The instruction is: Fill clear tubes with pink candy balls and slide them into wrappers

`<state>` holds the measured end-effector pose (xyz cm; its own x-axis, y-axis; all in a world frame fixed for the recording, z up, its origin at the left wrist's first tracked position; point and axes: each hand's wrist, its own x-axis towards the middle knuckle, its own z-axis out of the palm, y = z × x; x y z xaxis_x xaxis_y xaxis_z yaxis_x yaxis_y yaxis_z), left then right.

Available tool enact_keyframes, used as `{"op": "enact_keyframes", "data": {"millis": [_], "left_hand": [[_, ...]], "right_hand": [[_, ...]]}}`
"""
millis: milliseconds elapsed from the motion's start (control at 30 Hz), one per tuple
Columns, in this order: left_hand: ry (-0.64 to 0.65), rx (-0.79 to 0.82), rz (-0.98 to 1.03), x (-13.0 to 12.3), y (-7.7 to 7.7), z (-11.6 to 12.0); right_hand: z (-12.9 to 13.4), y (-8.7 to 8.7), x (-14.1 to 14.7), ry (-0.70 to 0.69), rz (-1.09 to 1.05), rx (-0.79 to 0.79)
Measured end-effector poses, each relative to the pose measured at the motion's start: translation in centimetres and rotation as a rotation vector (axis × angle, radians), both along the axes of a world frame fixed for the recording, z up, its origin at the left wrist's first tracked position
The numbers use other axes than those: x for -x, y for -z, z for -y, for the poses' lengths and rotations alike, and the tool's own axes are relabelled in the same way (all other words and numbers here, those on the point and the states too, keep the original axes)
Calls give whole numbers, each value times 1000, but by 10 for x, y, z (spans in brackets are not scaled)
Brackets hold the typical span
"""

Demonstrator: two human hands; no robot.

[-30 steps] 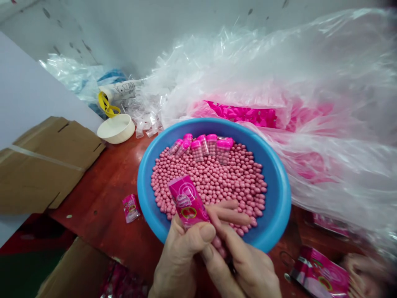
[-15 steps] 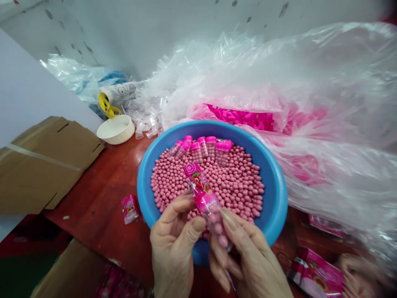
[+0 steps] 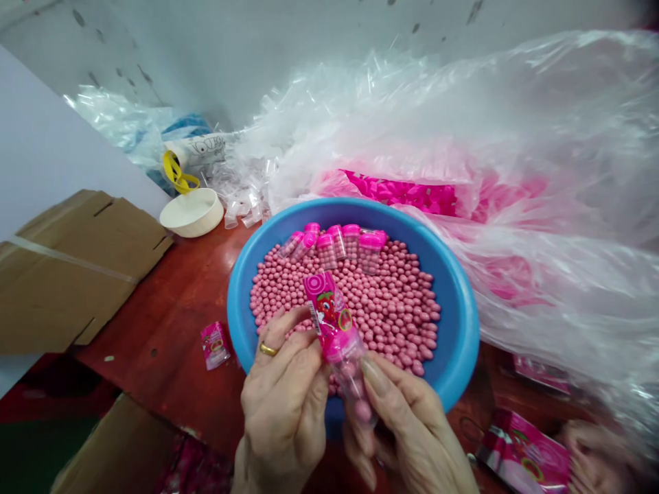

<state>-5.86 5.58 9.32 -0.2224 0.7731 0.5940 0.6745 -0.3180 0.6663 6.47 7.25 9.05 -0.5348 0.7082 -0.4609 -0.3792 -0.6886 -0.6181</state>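
Over the blue basin, a clear candy tube with pink balls inside is topped by a pink printed wrapper with a strawberry figure. My right hand grips the tube's lower part between thumb and fingers. From the left, my left hand, with a ring on one finger, closes its bent fingers against the wrapper's lower edge; its fingertips are partly hidden. Loose pink candy balls fill the basin, and several pink-capped filled tubes lie on them at the back.
A wrapper packet lies left of the basin on the red-brown table. Behind stand a white dish, yellow tape, clear empty tubes and plastic bags with pink caps. Cardboard is left; another person's hand holds a pink pack.
My left hand has turned, its thumb moving off the front and its fingers closing at the wrapper's left side. The wrapper now sits more upright, with the tube still in my right hand.
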Motion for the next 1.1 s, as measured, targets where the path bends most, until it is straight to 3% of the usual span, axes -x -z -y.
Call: {"op": "enact_keyframes", "data": {"millis": [233, 433, 600, 733, 800, 933, 1000, 1100], "left_hand": [[48, -10, -217, 14, 5, 1], [-1, -21, -85, 2, 7, 1], [-95, -25, 41, -12, 10, 6], [11, -26, -42, -8, 16, 9], [24, 63, 34, -4, 18, 11], [7, 238, 491, -10, 17, 17], [-25, 304, 682, -18, 18, 18], [-48, 412, 846, -26, 18, 16]], "right_hand": [[0, 3, 0, -27, 16, -42], [4, 3, 4, 19, 1, 11], [8, 6, 13, 147, -43, 32], [9, 0, 17, 258, 75, 15], [9, -2, 19, 248, 86, -26], [9, 5, 21, 249, 215, -216], [8, 12, 18, 240, 346, -425], [3, 18, 6, 240, 586, -860]]}}
